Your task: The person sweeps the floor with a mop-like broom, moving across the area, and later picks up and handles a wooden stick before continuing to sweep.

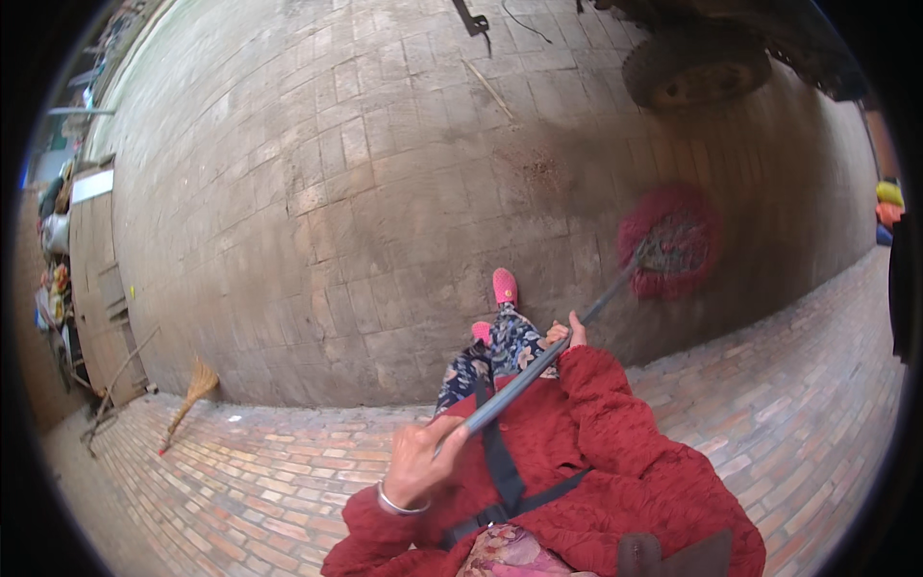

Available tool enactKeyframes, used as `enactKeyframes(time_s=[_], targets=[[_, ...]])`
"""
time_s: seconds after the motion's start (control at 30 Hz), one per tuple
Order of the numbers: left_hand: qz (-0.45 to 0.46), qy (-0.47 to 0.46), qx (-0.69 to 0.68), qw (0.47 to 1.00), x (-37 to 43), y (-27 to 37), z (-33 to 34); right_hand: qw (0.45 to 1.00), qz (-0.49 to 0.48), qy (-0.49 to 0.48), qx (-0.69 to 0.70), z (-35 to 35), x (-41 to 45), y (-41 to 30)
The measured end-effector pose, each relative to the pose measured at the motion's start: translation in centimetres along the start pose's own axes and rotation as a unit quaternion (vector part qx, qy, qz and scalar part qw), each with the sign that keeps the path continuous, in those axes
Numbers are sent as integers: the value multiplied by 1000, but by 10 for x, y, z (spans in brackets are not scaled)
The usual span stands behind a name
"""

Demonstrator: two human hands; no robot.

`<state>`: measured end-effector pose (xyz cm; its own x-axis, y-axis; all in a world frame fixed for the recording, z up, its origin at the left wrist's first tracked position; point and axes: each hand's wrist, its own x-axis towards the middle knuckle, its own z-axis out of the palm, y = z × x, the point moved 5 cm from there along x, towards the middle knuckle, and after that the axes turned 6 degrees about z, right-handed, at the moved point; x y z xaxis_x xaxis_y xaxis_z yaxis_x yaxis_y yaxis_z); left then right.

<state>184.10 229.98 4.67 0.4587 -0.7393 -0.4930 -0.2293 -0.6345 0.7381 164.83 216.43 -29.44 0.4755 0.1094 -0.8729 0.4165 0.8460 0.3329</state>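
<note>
A mop with a grey pole and a round pink and grey head reaches from my body out to the right. My left hand, the one at the lower left with a silver bracelet at its wrist, is closed around the upper end of the pole. Farther down, the other hand grips the pole with its thumb up, in front of a red sleeve. The mop head, a little blurred, rests on or just above the brown paved floor. A patch of small reddish bits lies up and left of it.
A straw hand broom lies on brick paving at the lower left, near a bent branch. Wooden boards line the left side. A vehicle's wheel stands at the upper right, and a thin stick lies near the top.
</note>
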Motion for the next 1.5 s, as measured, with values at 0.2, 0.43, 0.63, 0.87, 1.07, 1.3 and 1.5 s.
enactKeyframes(time_s=[0.2, 0.43, 0.63, 0.87, 1.07, 1.3, 1.5], targets=[[-189, -388, -159, 888, 11, -33, 34, 990, -33, 102, -90, -24, -1, 1], [-237, -404, -310, 828, 23, -63, 47, 978, -94, 143, -118, 6, 8, 10], [-276, -287, -381, 834, -31, -122, -14, 938, -124, 187, -263, 55, 52, 105], [-356, -22, -572, 739, -123, -144, -55, 878, -80, 179, -436, 108, 114, 255], [-302, -23, -584, 754, -130, -170, -69, 903, -18, 44, -428, 178, 116, 324], [-321, -124, -444, 827, -171, -207, -123, 939, 26, 32, -341, 152, 94, 353], [-291, -241, -398, 836, -173, -245, -165, 968, 16, -15, -252, 98, 72, 349]])
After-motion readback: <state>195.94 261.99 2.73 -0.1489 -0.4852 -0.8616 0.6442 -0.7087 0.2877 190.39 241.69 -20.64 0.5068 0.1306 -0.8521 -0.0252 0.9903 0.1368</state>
